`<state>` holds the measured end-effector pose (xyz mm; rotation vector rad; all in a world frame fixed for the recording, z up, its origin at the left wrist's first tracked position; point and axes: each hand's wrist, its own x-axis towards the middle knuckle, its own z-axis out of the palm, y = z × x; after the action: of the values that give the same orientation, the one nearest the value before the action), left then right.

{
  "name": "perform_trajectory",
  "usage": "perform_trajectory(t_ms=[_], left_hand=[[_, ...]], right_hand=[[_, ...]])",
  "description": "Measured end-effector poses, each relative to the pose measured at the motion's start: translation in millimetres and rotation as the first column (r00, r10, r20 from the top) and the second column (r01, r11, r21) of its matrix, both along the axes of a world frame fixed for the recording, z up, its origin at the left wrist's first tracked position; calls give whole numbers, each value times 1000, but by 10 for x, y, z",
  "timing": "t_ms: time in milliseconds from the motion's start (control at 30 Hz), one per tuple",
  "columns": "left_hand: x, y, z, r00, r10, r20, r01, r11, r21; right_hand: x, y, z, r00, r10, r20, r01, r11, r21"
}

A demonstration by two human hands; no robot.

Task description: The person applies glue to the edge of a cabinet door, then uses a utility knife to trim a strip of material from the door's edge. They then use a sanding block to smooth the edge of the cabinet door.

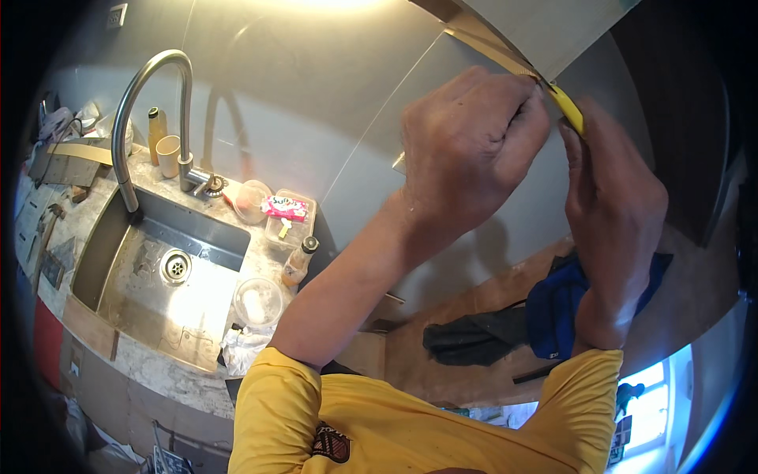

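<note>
My left hand (474,146) is raised and closed in a fist just below the edge of a pale overhead panel (557,35). Its fingertips press together near the panel's corner, and whatever they pinch is hidden. Beside it, my right hand (616,189) grips a slim yellow-handled tool (568,109) between thumb and fingers. The tool's narrow dark end meets the panel edge close to my left fingers; its exact kind is not clear. A tan strip (489,51) runs along the panel's underside, up and left from my left hand.
Left and below is a steel sink (103,237) with a tall curved faucet (188,103). A paper cup (167,154), a glass bottle (298,261) and plastic tubs (259,302) line the counter. A blue bag (549,312) lies on a brown surface under my right forearm.
</note>
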<state>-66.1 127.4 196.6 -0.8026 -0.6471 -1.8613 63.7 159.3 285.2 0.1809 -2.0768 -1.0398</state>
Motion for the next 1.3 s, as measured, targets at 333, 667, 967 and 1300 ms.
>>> perform_trajectory(t_ms=[333, 667, 967, 1300], left_hand=[[13, -18, 28, 997, -72, 28, 71, 997, 20], [41, -82, 6, 985, 155, 77, -152, 987, -51], [56, 50, -1, 997, -64, 44, 62, 996, 64], [42, -14, -41, 972, -225, 70, 225, 974, 1]], right_hand=[[11, 12, -7, 1000, 28, -15, -28, 998, -47], [1, -284, -44, 976, -206, -72, 207, 978, 19], [396, -296, 73, 973, -187, -133, 197, 979, 60], [324, 188, -153, 976, 219, -3, -218, 968, -120]])
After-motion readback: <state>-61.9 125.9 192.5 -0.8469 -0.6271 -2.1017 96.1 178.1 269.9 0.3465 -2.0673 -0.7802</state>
